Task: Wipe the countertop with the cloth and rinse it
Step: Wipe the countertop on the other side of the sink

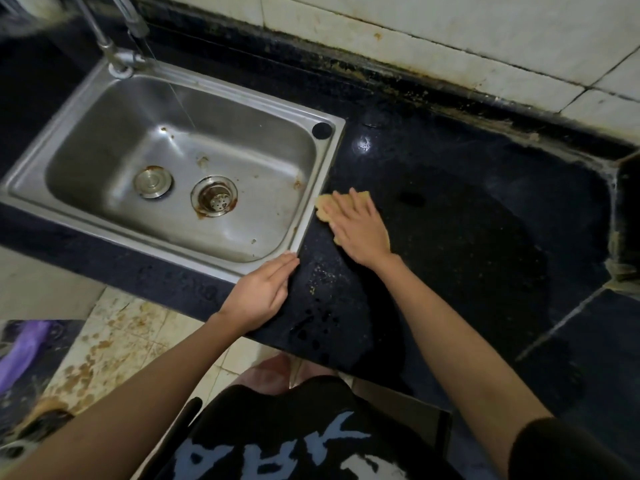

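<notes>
A yellowish cloth (pixel 325 206) lies flat on the dark countertop (pixel 467 220), right beside the sink's right rim. My right hand (pixel 360 228) presses on it with straight fingers and covers most of it. My left hand (pixel 263 292) rests flat at the counter's front edge, fingertips touching the near right corner of the steel sink (pixel 313 199). Crumbs and wet spots (pixel 318 292) dot the counter between my hands. A thin stream of water runs from the tap (pixel 133 24) into the sink.
The sink basin holds a rusty drain strainer (pixel 214 199) and a round plug (pixel 153 181). A grimy tiled wall (pixel 450 32) backs the counter. A raised ledge (pixel 620 216) bounds the counter on the right. Stained floor tiles (pixel 114 337) lie below left.
</notes>
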Demonstrator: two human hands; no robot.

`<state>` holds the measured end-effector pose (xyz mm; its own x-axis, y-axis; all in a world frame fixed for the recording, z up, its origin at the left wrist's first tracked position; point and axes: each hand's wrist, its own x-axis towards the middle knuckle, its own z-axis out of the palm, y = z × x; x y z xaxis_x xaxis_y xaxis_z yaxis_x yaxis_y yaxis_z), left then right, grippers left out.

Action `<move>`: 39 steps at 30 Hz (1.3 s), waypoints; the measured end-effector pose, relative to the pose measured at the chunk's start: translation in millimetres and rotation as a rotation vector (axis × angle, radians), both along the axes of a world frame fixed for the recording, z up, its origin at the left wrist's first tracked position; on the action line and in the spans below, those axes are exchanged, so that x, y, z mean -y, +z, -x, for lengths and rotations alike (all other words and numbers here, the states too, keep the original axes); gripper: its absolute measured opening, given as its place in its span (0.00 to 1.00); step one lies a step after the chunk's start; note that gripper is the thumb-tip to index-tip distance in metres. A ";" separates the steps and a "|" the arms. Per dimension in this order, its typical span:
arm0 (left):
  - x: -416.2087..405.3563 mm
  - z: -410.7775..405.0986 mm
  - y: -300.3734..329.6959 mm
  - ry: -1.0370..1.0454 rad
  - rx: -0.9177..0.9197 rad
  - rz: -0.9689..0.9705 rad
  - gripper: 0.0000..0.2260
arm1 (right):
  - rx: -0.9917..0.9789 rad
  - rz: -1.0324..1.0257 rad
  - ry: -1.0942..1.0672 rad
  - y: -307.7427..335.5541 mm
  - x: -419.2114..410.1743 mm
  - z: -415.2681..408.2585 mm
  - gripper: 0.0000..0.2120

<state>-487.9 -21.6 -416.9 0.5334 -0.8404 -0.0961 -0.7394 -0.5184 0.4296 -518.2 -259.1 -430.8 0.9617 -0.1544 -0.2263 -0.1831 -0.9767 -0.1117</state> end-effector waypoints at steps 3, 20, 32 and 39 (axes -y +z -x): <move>-2.6 0.4 -2.1 -0.052 0.007 -0.025 0.22 | 0.015 -0.014 0.176 -1.8 -23.7 54.4 0.25; -25.8 -19.3 -2.9 -0.321 0.168 -0.162 0.24 | 0.113 -0.006 0.110 -6.7 -100.9 106.1 0.22; -28.9 -29.7 -5.1 -0.418 0.158 -0.099 0.24 | 0.171 -0.003 -0.452 -4.3 -135.6 91.0 0.24; -35.6 -34.4 -7.8 -0.463 0.161 -0.069 0.24 | 0.242 0.008 -0.358 -15.2 -119.1 154.4 0.21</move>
